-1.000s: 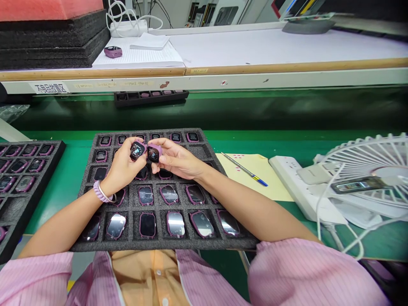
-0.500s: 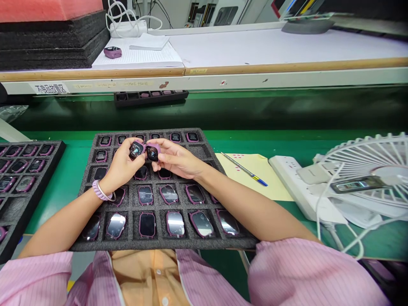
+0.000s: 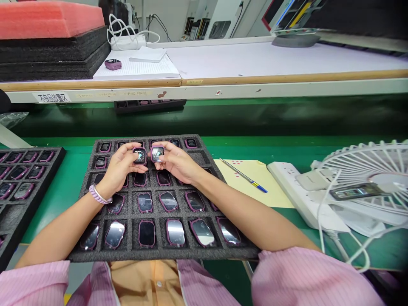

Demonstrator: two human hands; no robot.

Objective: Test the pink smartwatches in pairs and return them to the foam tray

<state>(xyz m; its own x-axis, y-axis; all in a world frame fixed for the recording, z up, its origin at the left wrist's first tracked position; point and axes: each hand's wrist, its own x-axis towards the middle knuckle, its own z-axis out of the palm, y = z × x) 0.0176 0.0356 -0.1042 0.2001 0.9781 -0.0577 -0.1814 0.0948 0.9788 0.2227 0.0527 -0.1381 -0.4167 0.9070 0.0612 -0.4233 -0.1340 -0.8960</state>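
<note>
My left hand (image 3: 118, 163) is closed on a purple smartwatch case (image 3: 140, 156) with a lit screen, its thumb at the edge of the glass. A second purple smartwatch (image 3: 157, 153), also lit, sits between the fingers and thumb of my right hand (image 3: 178, 162). The two watches are side by side, a little apart, with screens facing me. Both are held above the far half of a dark foam tray (image 3: 127, 253). Several more purple watches lie in its compartments, such as a dark-screened watch (image 3: 147, 233) in the near row. My forearms cover some compartments.
Another foam tray (image 3: 24, 216) with watches lies at left. To the right are yellow paper (image 3: 274, 197), a pen (image 3: 245, 176), a power strip (image 3: 290, 191) and a white fan (image 3: 372, 170). A shelf (image 3: 239, 59) behind carries stacked foam (image 3: 51, 53) and one watch (image 3: 113, 64).
The two watches have moved slightly apart and turned from tilted to facing me more squarely. Glare now shows on the right one. The whole view has shifted a little.
</note>
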